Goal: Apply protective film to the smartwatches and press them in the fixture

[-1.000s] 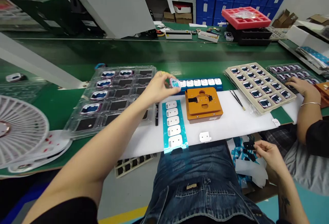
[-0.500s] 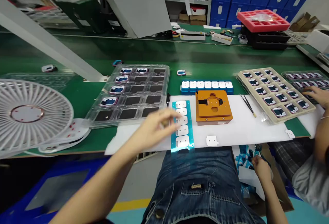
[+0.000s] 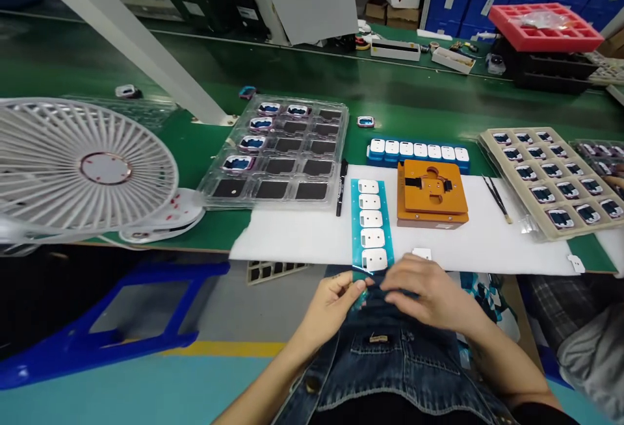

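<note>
At the lower centre of the frame, your left hand pinches a small bluish piece — it is mostly hidden. Your right hand is blurred, half-curled — its grip I cannot tell.

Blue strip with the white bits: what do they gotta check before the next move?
1. Blue strip lying on the white mat: ok, with five white pieces.
2. Left hand pinching something: ok, apparently shiny teal film.
3. Right hand holding anything: cannot tell, fingers blurred.
4. Loose white piece fully in sight: not ok, the right hand partly hides it.
5. Orange block standing on the mat: ok.
</note>
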Available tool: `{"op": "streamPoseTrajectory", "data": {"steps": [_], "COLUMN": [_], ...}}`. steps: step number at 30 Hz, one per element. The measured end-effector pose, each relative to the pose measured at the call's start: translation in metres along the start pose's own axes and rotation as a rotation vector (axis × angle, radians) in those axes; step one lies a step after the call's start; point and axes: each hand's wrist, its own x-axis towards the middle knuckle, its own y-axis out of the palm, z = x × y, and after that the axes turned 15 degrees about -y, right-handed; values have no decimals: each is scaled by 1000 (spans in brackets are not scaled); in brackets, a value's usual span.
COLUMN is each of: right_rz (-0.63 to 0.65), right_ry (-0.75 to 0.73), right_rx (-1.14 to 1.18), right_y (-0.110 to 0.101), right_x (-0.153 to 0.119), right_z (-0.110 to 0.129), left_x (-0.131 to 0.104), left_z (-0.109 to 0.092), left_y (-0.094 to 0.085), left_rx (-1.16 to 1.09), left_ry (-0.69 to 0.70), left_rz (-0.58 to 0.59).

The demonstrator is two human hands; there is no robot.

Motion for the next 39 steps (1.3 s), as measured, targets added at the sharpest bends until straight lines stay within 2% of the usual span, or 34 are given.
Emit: {"op": "streamPoseTrajectory", "data": {"steps": [3, 6, 11, 13, 15, 18, 20, 22, 25, 27, 29, 32, 35, 39], "right_rz": [-94, -119, -106, -173, -321, -489, -474, -395, -202, -138, -175, -284, -245, -228], "right_ry": [-27, 16, 64, 54, 48, 64, 122, 227, 321, 332, 320, 212, 81, 41], "right_rx": [-165, -147, -168, -163, -131, -199, -319, -370, -325, -337, -394, -459, -515, -580], "right_y": [20, 29, 33, 28, 11, -40, -80, -113, -134, -132, -125, -114, -110, -107], "right_x": [13, 13, 17, 21, 23, 25, 27, 29, 36, 38, 37, 27, 16, 7], "right_z": [-20, -31, -27, -20, -13, -10, -20, -40, -75, -89, -92, -86, -82, -81], "left_x": [-3, -1, 5, 5, 6, 8, 8, 7, 7, 7, 8, 9, 9, 5], "left_z": [1, 3, 6, 7, 10, 14, 16, 17, 16, 16, 16, 17, 17, 4], "left_y": [3, 3, 1, -1, -3, -7, -10, -12, -17, -20, -23, -23, -19, -19], "left_rx": [-71, -118, -68, -69, -77, -50, 6, 67, 129, 163, 194, 234, 289, 461], "left_ry": [24, 14, 36, 14, -33, -87, -93, -87, -85, -92, -98, -86, -45, -4], "left_rz": [34, 10, -8, -5, -5, -12, -10, 0, 4, -14, -29, -22, -5, 26]}}
